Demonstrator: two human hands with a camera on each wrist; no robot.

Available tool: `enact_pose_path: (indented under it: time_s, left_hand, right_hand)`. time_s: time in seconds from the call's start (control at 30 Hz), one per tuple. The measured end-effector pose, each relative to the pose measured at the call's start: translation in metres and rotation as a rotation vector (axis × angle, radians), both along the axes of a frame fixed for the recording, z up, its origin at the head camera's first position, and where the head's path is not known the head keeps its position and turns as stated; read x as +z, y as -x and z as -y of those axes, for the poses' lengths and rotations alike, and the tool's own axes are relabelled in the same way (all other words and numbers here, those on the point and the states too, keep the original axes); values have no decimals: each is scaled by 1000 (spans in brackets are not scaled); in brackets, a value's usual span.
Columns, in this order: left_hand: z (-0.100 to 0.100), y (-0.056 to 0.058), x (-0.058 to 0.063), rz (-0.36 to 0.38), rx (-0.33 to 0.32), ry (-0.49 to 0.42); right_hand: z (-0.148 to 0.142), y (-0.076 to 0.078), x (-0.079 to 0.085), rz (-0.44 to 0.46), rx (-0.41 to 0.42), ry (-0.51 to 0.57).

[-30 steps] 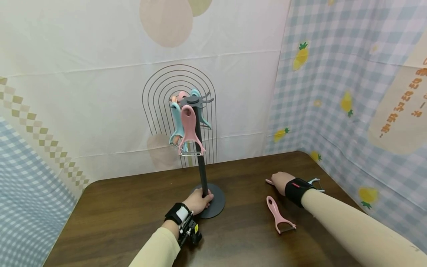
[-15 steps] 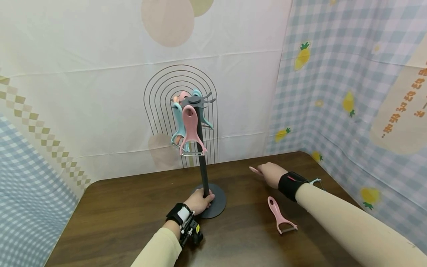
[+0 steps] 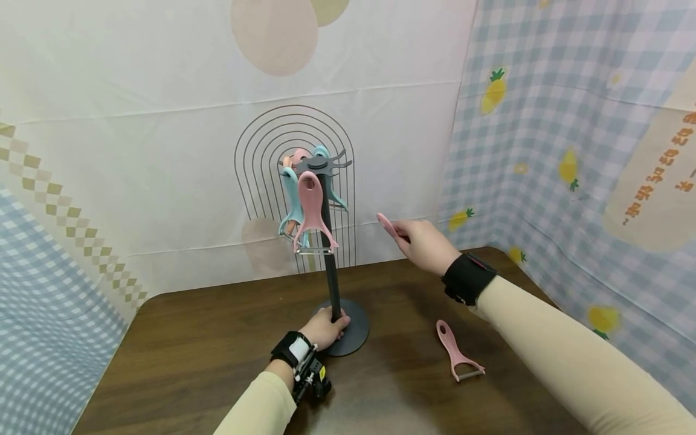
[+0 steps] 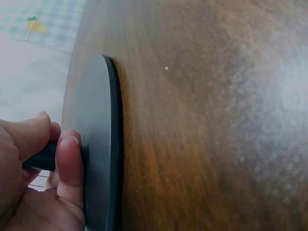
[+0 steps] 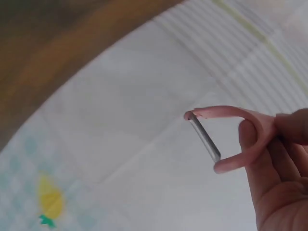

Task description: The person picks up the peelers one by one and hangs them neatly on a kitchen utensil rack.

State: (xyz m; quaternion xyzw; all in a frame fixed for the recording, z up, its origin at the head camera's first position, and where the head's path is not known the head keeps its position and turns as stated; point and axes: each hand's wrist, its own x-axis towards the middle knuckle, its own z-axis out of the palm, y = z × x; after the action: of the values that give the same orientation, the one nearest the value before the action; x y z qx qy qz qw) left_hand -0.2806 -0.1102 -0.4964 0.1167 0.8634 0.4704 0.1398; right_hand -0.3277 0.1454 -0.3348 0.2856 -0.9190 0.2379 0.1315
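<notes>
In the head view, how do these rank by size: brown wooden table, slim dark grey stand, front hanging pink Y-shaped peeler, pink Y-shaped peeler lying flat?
1. Brown wooden table
2. Slim dark grey stand
3. Front hanging pink peeler and lying pink peeler: too alike to rank

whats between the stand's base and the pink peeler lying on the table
Only bare table lies between the base and that peeler, seen in the head view.
</notes>
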Motion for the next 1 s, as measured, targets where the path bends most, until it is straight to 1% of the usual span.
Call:
enact_pose_path:
  time_s: [0.13,0.27,0.37,0.53,0.67,0.83,1.0]
  left_hand:
    - [0,-2,2,7,0,8]
    - [1,-4,6,10,1,17]
    - [0,-4,6,10,4,21]
    - [-1,-3,5,18,8,9]
    - [0,-2,5,31,7,8]
    - [0,-1,5,40,8,14]
    - [-1,0,4,28,6,29]
  right_hand:
    - [9,-2,11,-61,15,93]
    - [18,-5,21,-84,30,208]
    - [27,-6,32,-110,37,264]
    - [43,-11,53,-190,37,293]
    - [55,-16,68,-235,42,308]
    - [63,-19,78,-269,55,332]
    - [67,-21,85,-285,62,354]
